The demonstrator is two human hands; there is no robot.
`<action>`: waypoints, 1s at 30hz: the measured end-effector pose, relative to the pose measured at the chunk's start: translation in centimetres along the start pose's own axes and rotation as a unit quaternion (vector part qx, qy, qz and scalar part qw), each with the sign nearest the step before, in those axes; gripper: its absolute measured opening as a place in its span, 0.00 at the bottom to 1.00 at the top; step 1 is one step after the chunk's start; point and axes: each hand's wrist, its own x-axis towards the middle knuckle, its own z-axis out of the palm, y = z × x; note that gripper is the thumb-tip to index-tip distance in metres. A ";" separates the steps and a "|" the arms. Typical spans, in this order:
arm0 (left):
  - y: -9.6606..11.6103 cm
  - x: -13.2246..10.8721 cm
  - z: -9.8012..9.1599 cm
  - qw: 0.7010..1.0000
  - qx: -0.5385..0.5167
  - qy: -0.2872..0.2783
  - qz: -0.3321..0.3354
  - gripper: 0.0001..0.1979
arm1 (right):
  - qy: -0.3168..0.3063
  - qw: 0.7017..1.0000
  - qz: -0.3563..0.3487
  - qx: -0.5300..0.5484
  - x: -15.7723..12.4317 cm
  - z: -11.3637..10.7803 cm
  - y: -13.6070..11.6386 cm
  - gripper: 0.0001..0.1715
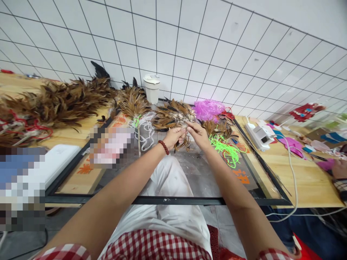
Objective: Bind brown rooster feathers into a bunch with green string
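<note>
Both my hands reach forward over a glass-topped table (pixel 195 177) and meet at a small bunch of brown feathers (pixel 182 142). My left hand (pixel 175 137), with a red bead bracelet at the wrist, has its fingers closed around the bunch. My right hand (pixel 197 133) pinches feathers at the top of the same bunch. Just behind my hands lies a larger pile of brown and black feathers (pixel 173 115). Neon green cords (pixel 225 148) lie to the right of my right hand.
Big heaps of brown feathers (pixel 56 101) cover the wooden bench at left. A white lidded cup (pixel 151 88) stands by the tiled wall. Pink plastic (pixel 208 109), a white power strip (pixel 258 136) with cable, and coloured scraps lie at right. Another person's hand (pixel 338 168) shows at the right edge.
</note>
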 end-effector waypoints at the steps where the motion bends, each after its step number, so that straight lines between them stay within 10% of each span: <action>1: 0.1 -0.1 0.0 1.000 -0.011 -0.024 -0.017 0.15 | -0.006 0.999 0.020 0.036 0.0 0.0 -0.2 0.20; 9: 0.5 -0.8 0.7 0.992 -0.046 -0.086 -0.077 0.15 | -0.012 0.961 0.141 0.239 0.0 -0.1 -1.3 0.19; 16: -0.9 -0.1 0.6 0.999 0.014 -0.039 -0.030 0.15 | -0.017 0.962 0.196 0.190 0.0 0.1 -1.9 0.24; 23: 0.3 -0.3 0.4 0.995 -0.092 -0.026 -0.013 0.16 | 0.115 0.966 0.187 0.135 0.5 -0.2 -0.5 0.21; 26: 1.1 -0.4 0.1 0.993 -0.117 0.007 -0.019 0.15 | 0.069 0.978 0.187 0.063 0.9 -2.2 -0.3 0.20; 30: 1.4 -0.3 0.0 0.991 -0.121 0.044 -0.020 0.16 | -0.147 0.964 0.190 -0.117 1.0 -6.1 -1.6 0.14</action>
